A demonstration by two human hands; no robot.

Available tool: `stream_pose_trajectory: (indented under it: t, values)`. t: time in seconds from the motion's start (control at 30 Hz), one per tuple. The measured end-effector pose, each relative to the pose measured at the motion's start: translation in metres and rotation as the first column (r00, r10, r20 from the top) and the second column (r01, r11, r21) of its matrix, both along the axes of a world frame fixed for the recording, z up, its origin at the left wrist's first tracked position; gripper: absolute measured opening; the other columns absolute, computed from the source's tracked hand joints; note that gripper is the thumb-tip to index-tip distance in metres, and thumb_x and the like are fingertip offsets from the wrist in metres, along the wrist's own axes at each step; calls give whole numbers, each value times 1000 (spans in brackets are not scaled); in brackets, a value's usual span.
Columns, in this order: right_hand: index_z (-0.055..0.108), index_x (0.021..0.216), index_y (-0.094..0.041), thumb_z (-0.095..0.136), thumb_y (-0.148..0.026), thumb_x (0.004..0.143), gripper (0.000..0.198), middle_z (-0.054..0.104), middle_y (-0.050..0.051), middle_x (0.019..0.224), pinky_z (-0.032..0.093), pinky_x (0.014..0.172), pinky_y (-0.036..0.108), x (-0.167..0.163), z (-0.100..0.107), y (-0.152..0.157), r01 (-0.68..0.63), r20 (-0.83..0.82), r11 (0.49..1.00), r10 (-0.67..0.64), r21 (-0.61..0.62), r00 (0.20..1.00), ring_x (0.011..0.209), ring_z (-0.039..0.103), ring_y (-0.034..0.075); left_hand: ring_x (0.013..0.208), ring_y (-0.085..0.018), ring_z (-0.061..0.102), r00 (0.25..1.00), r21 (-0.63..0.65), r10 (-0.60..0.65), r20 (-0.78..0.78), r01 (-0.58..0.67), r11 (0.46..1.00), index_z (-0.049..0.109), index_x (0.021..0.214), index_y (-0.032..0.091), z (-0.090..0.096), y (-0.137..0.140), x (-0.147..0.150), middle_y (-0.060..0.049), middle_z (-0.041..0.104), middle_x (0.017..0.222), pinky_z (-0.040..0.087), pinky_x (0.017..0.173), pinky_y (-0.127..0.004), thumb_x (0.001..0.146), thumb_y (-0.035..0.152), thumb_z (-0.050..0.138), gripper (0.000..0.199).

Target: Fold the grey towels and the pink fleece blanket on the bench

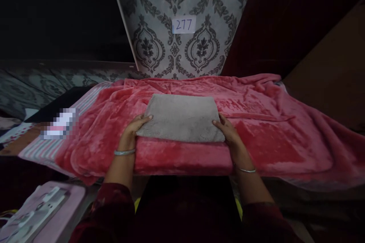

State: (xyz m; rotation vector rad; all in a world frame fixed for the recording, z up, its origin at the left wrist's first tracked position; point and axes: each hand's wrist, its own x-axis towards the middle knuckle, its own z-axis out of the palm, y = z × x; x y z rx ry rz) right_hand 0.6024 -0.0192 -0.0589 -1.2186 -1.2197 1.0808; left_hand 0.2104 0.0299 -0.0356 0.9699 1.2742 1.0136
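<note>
A grey plush cloth (182, 117), folded into a flat rectangle, is in front of me over a red plush blanket (182, 157). My left hand (136, 124) grips its left edge, thumb on top and fingers beneath. At the right edge my right hand (226, 126) holds it the same way. The fingers under the cloth are mostly hidden. Whether the cloth rests on the blanket or is slightly raised, I cannot tell.
Striped fabric (42, 152) shows under the blanket at the left. A pink stool or board (71, 201) with a white power strip (37, 216) stands at lower left. Behind are a patterned wall (173, 57), a dark screen (57, 15) and a dark red panel (273, 22).
</note>
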Motion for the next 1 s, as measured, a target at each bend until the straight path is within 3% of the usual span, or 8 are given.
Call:
stream_pose_trajectory:
  t: [0.2,0.27,0.33,0.43,0.53,0.63,0.77,1.0]
  values:
    - [37,156,-15,58,-51,81,86,70,14,128,55,95,47,17,-3,-22,114,177,987,-93,-115,980,114,67,30,78,-24,71,972,104,62,-226,-39,994,72,101,15,-3,-12,-13,-10,76,88,58,75,-34,70,45,81,44]
    - [44,153,-12,50,-45,87,73,68,17,131,50,103,51,17,6,-29,264,399,964,-235,-18,886,123,62,33,93,-29,72,873,239,229,-431,-135,962,71,110,14,2,-19,-12,-13,76,96,57,84,-39,79,47,71,45]
    - [48,150,-8,44,-38,91,66,59,21,142,39,114,54,-1,21,-31,323,585,932,-355,162,729,135,52,34,115,-34,67,701,422,393,-596,-142,895,67,124,14,11,-27,-3,-17,74,115,52,99,-46,88,43,61,46]
    - [44,153,-4,38,-27,94,63,46,21,157,26,123,50,-62,44,-27,77,742,950,-285,302,607,148,37,31,142,-33,47,534,561,420,-734,129,818,59,139,16,25,-38,30,-17,57,148,35,120,-50,93,33,51,50]
    - [38,158,-10,38,-22,94,65,33,12,166,20,125,52,-135,50,-20,-260,860,935,-84,243,502,155,24,30,155,-32,28,420,489,329,-846,363,794,52,148,17,24,-48,65,-14,40,163,18,127,-57,93,29,47,56]
    - [35,160,-14,36,-23,98,63,29,9,167,17,125,58,-174,36,-16,-382,915,916,47,119,400,156,21,29,156,-34,23,348,383,242,-905,425,820,51,150,18,7,-53,80,-14,38,164,9,126,-63,94,27,44,57]
    - [38,159,-13,41,-40,102,63,27,12,168,17,125,56,-155,12,-21,-341,931,935,37,96,363,156,21,29,155,-37,25,364,362,203,-909,451,816,52,150,18,-13,-52,75,-16,37,163,6,124,-66,94,31,45,57]
    - [35,159,-8,44,-45,101,69,24,17,168,13,125,56,-66,-4,-48,-15,935,992,-116,129,336,157,19,31,155,-36,25,375,387,225,-899,442,810,50,151,18,-14,-50,76,-16,37,164,5,125,-65,96,34,43,58]
